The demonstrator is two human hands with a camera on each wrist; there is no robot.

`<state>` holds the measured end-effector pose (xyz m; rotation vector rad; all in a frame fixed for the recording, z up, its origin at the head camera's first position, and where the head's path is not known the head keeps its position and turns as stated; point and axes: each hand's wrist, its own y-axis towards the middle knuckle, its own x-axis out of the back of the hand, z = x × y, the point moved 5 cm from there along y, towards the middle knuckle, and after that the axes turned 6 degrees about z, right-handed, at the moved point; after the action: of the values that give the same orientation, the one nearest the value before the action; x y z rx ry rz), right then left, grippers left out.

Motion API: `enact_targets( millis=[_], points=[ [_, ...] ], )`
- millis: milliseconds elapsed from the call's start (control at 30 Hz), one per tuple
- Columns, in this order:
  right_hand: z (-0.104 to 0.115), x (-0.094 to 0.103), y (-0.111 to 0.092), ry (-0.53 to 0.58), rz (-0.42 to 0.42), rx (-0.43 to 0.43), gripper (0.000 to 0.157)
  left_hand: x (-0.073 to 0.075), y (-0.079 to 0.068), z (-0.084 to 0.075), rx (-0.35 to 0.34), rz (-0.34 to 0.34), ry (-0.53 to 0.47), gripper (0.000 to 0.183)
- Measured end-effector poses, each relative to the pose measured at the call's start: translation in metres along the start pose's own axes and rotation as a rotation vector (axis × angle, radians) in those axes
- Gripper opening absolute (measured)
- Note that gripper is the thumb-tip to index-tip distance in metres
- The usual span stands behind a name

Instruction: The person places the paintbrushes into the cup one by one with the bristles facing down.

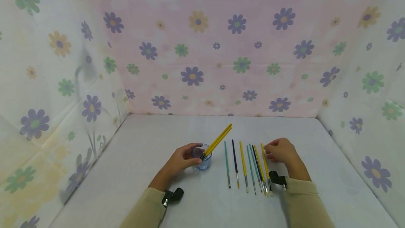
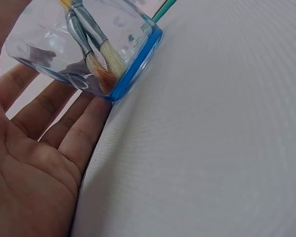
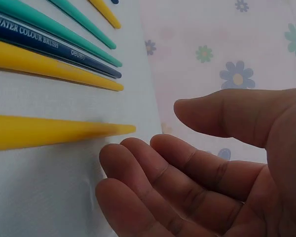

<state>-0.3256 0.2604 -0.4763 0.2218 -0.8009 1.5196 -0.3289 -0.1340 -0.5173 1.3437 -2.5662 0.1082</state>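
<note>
Outermost yellow brush lies on the table, just left of the right hand, clearly the nearer hand. Long axis fore-and-aft: bristles toward the person, handle end away, beside the fingertips. That handle end looks the key spot. Right thumb and fingers well parted, nothing held; contact with the handle hard to tell. Leftward in the row: two more yellow brushes, three teal brushes, two navy brushes; eight lying in all, the right-hand ones bunched. Beyond the row, one glass cup, left hand curved round it, thumb on the near side. In it, two yellow-handled brushes, bristles down, handles leaning right.
</note>
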Motion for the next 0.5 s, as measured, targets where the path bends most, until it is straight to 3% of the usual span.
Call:
enact_targets(
  millis=[500],
  points=[
    [-0.0021,-0.0081,0.0041,-0.037,0.048,0.028,0.042,-0.0004,0.0001,0.0007,-0.018,0.006,-0.016,0.067]
  ],
)
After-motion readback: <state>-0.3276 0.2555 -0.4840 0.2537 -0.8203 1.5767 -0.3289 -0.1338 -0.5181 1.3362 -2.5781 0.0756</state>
